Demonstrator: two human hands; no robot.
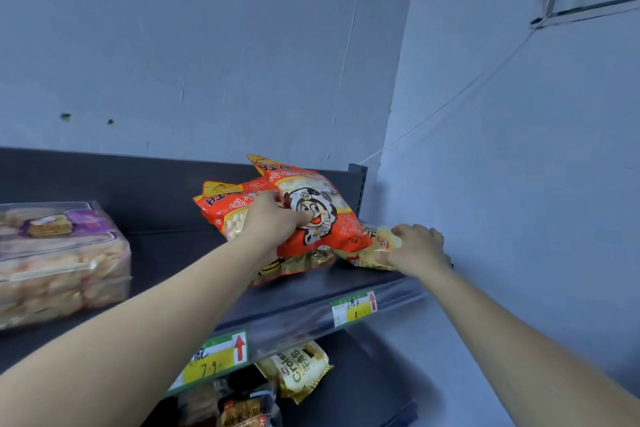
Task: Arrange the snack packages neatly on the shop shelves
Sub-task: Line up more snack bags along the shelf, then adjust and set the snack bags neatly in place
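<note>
- A big clear plastic pack of pale snack cakes with a purple label (59, 260) sits at the far left of the dark grey metal top shelf (166, 253).
- A green and yellow price tag with a red arrow (216, 359) is stuck on the front edge of that shelf, lower down.
- Under the shelf edge, a small yellow and white wrapped croissant pack (299, 369) lies on the lower dark shelf (363, 388). Some darker snack packs (239, 409) lie just left of it.
- The left hand (273, 222) reaches up to the top shelf. Its fingers are closed on the orange-red snack bag with a cartoon face (304, 211), and the thumb presses on the picture.
- A second orange-red bag with white puffs showing (225, 208) lies touching it, just behind and to the left of the hand.
- These bags rest near the right end of the top shelf, tilted and not lined up.
- Another green and yellow price tag (353, 308) is on the shelf edge further right.
- The right hand (417, 250) is wrapped around a pale yellow snack bag (377, 246) at the far right end of the shelf, beside the blue-grey wall (519, 184).
- The yellow bag touches the corner of the cartoon bag.
</note>
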